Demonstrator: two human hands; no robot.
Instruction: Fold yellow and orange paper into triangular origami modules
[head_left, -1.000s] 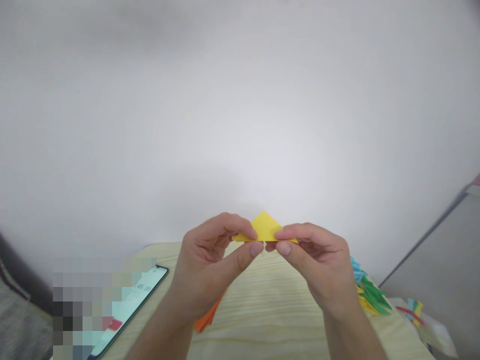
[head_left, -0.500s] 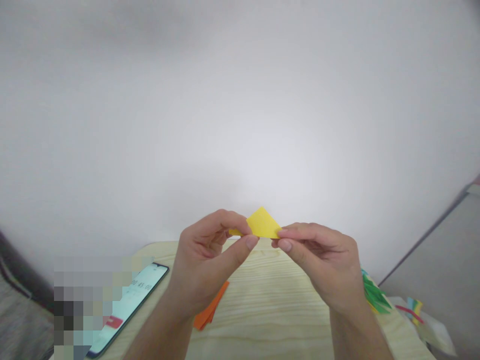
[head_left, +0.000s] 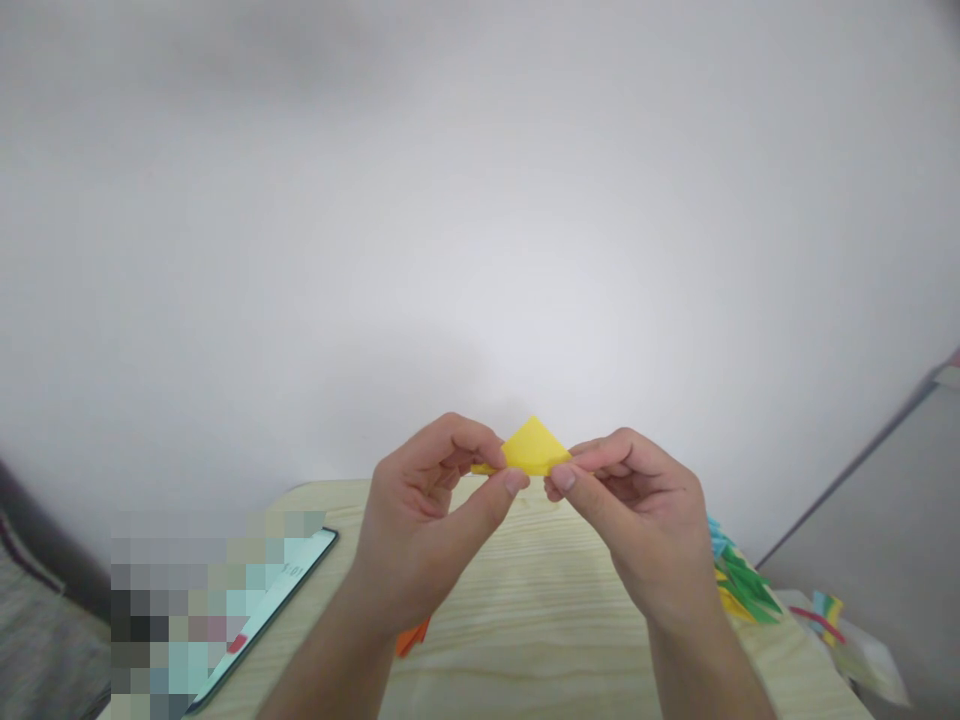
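A small piece of folded yellow paper (head_left: 535, 447) is held up between my hands, its pointed corner upward and a narrow folded strip along its lower edge. My left hand (head_left: 431, 510) pinches its left side between thumb and index finger. On the right side, my right hand (head_left: 637, 515) grips it the same way, thumb pressed on the lower edge. The fingers cover both ends of the paper. Below my left wrist, orange paper (head_left: 412, 638) lies on the table, mostly hidden by the arm.
A phone (head_left: 270, 610) with a lit screen, partly blurred out, lies at the table's (head_left: 525, 640) left. Green folded paper (head_left: 750, 588), with blue and yellow pieces, sits at the right edge. Beyond it is a clear plastic bag (head_left: 870, 655). A pale wall (head_left: 480, 200) rises behind.
A narrow strip now shows folded up along the paper's lower edge. Both hands have drawn slightly closer, my right thumb moving onto that edge. My left arm covers more of the orange paper.
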